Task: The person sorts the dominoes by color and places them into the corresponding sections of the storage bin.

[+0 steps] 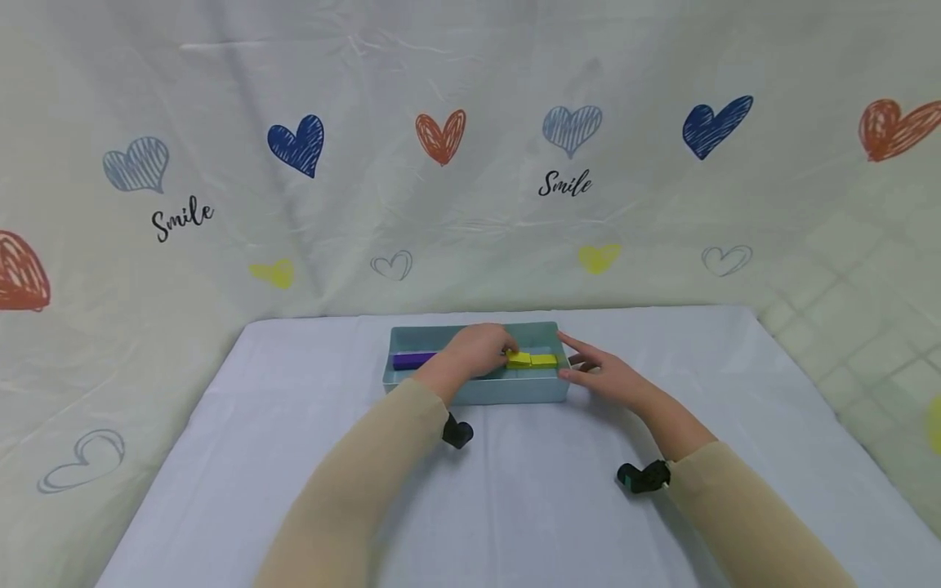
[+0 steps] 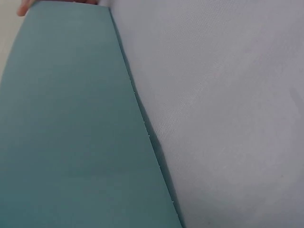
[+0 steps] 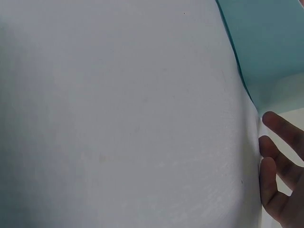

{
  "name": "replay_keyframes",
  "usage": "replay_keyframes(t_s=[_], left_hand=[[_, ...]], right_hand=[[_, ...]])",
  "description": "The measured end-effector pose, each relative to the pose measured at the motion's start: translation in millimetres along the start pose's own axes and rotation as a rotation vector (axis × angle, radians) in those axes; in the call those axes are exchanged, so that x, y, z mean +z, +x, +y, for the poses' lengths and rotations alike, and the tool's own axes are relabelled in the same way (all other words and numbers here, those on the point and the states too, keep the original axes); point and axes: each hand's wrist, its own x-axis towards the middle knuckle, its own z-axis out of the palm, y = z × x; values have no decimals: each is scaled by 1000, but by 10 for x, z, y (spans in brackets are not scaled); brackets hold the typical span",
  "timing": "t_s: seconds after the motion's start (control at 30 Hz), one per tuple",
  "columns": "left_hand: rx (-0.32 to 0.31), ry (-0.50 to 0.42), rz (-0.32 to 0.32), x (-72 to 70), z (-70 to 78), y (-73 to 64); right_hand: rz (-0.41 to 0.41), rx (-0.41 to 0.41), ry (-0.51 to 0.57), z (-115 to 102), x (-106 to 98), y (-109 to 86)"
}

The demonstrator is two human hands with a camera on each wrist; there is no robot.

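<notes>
A blue-green open-topped box (image 1: 507,394) sits near the far edge of the table. My left hand (image 1: 481,347) reaches over its front wall, pinching the left one of two yellow blocks (image 1: 519,359); the other yellow block (image 1: 545,360) lies end to end with it at the right. A purple block (image 1: 413,361) lies inside at the left, partly hidden behind my left wrist. My right hand (image 1: 606,377) spans the box's right end, thumb near the front corner and forefinger at the back one. Its fingers (image 3: 280,130) are loosely extended beside the box in the right wrist view.
A white cloth (image 1: 544,498) covers the table. Behind it hangs a pale backdrop (image 1: 485,220) with printed hearts and words. The box's outer wall (image 2: 71,114) fills the left side of the left wrist view. A black wrist camera (image 1: 643,477) hangs under the right sleeve.
</notes>
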Motion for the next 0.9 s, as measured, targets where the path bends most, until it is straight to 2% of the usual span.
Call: replay_keyframes(t_s=[0.27, 0.43, 0.9], left_hand=[[19, 34, 1, 28, -15, 41], [6, 56, -18, 37, 6, 69], [-4, 92, -54, -14, 69, 26]], right_hand=[[-1, 9, -3, -5, 4, 6], [3, 2, 3, 16, 4, 12], [4, -2, -4, 28, 9, 12]])
